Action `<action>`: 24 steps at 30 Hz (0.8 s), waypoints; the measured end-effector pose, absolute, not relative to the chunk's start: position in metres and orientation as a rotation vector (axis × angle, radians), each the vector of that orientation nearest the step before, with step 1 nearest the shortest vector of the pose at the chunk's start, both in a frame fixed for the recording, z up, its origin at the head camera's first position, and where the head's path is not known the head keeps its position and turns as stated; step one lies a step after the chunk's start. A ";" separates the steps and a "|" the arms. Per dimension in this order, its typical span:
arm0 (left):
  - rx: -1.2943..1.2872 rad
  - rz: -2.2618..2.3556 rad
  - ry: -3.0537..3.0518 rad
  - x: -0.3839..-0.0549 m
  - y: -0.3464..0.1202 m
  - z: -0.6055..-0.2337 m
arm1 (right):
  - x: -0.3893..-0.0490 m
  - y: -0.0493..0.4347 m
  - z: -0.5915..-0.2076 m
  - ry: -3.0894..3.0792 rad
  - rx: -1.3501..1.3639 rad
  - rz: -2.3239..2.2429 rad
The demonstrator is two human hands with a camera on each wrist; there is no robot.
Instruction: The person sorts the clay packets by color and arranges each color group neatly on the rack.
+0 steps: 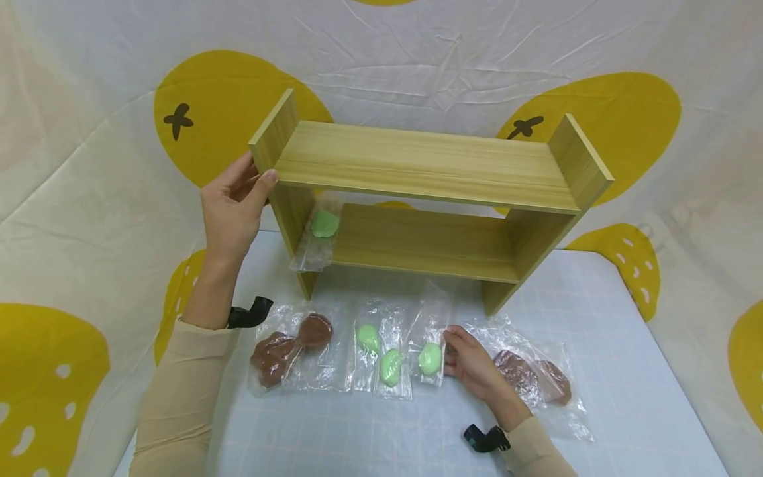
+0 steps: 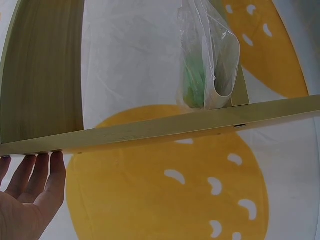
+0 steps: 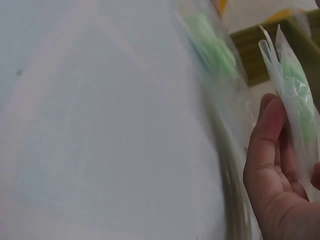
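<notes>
Head: left fingers (image 1: 238, 167) partly behind shelf (image 1: 426, 164).

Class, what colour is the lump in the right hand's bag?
Light green; the lump shows best in the head view.

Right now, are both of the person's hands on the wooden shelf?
No: the left hand touches the wooden shelf, while the right hand pinches a clear bag holding a green lump.
</notes>
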State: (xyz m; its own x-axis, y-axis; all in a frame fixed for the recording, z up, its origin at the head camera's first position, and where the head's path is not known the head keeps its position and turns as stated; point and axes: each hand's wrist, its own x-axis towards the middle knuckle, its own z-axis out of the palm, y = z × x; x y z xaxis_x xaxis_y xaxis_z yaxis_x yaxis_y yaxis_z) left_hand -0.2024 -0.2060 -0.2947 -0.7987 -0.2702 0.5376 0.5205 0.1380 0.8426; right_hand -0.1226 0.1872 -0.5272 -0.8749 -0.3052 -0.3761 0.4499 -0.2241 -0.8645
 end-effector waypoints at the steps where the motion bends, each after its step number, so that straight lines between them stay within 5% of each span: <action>1: -0.241 -1.721 -1.827 -0.202 -0.206 -0.295 | -0.123 0.187 -0.527 1.555 0.178 -2.141; 24: -0.235 -1.718 -1.836 -0.203 -0.207 -0.295 | -0.114 0.184 -0.513 1.480 -0.122 -2.075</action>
